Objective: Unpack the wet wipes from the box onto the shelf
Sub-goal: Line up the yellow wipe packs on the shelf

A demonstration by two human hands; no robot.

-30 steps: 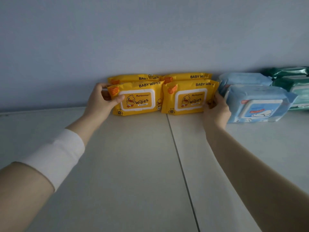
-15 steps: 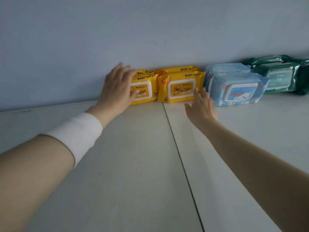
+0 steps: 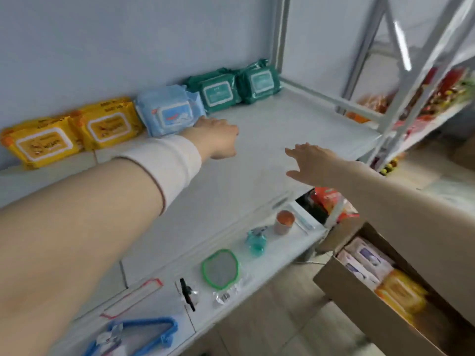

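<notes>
Wet wipe packs line the back of the white shelf [image 3: 282,129]: yellow packs [image 3: 74,134] at the left, a light blue pack [image 3: 169,111] in the middle, green packs [image 3: 234,86] at the right. My left hand [image 3: 218,140] hovers empty over the shelf just in front of the blue pack, fingers relaxed. My right hand [image 3: 316,163] is over the shelf's front part, fingers spread, holding nothing. The cardboard box [image 3: 359,299] stands low at the right with white and yellow packs inside.
A lower shelf [image 3: 272,260] carries a green-rimmed mirror [image 3: 221,268], a teal bottle [image 3: 255,242], an orange cup [image 3: 284,222], a black tool [image 3: 186,294] and blue hangers [image 3: 144,332]. Metal uprights [image 3: 280,34] and a neighbouring rack with snacks [image 3: 437,98] stand at the right.
Both hands have let go of the yellow packs and drawn back from them. The view has swung right and down, bringing the lower shelf and the box into sight.
</notes>
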